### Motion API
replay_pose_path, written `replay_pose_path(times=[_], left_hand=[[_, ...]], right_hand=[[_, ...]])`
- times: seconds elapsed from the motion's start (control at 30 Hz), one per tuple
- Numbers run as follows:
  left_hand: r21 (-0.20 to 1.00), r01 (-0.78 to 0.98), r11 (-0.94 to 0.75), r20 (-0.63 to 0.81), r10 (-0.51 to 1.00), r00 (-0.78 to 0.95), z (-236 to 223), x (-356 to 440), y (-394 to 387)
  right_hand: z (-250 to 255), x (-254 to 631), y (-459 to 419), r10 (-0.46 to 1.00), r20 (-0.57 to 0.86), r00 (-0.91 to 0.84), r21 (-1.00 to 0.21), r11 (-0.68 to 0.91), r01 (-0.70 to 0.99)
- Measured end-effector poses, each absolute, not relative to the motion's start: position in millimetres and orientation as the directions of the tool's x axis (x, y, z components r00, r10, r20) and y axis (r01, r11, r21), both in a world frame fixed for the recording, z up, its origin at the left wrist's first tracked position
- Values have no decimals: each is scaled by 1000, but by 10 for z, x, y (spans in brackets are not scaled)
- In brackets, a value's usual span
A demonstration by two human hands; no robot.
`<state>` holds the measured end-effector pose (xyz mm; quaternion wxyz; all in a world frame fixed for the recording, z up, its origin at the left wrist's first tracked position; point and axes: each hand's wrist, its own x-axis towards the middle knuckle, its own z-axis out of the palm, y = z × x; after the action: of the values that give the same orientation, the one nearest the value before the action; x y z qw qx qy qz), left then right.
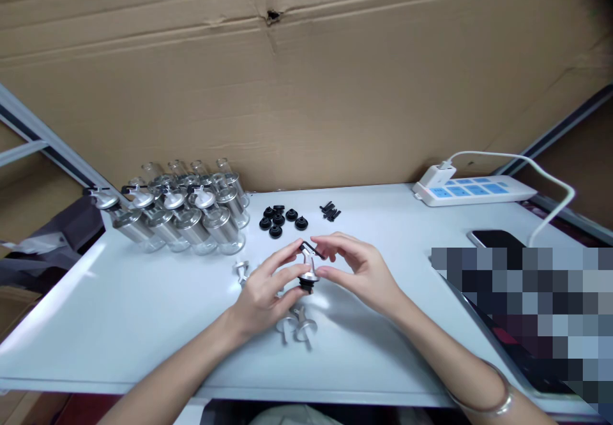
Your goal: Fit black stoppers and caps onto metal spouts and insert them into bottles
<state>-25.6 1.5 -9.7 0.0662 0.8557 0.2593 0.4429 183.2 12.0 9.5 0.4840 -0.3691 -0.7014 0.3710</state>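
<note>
A metal pour spout [309, 275] with a black ribbed stopper below and a black flip lever on top stands upright between my hands. My left hand [265, 292] is closed on it, fingertips at the spout's top and side, thumb by the stopper. From the other side my right hand [366, 273] pinches it, fingertips at the lever and thumb at the metal base. Loose metal spouts [305, 330] lie on the table below my left hand, partly covered by it. Another metal spout [241, 272] lies left of that hand.
Several black stoppers [278, 219] and small black levers [330, 210] lie behind my hands. Glass-and-steel bottles [191, 227] stand at the back left, the front ones topped with spouts. A power strip [479, 189] with a cable and a phone [498, 238] are at the right.
</note>
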Motion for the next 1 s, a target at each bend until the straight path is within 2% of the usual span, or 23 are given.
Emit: replay_pose_path(times=[0.17,0.37,0.73,0.87,1.0], left_hand=[[361,380,-852,732,511,451,-87,-253,13],[350,368,-862,738,495,458,-71,-237,13],[362,347,-865,745,492,450,-88,-233,16],[359,361,-861,755,495,430,-46,-244,9],[372,372,-850,755,510,412,-30,-237,4]], right_hand=[[97,1819,98,845,466,-263,-818,524,235],[81,1802,77,853,488,-183,-829,519,208],[107,1791,61,841,501,-204,-822,536,192],[98,1797,57,773,575,-268,-747,630,213],[60,1797,86,652,685,-324,-591,758,276]])
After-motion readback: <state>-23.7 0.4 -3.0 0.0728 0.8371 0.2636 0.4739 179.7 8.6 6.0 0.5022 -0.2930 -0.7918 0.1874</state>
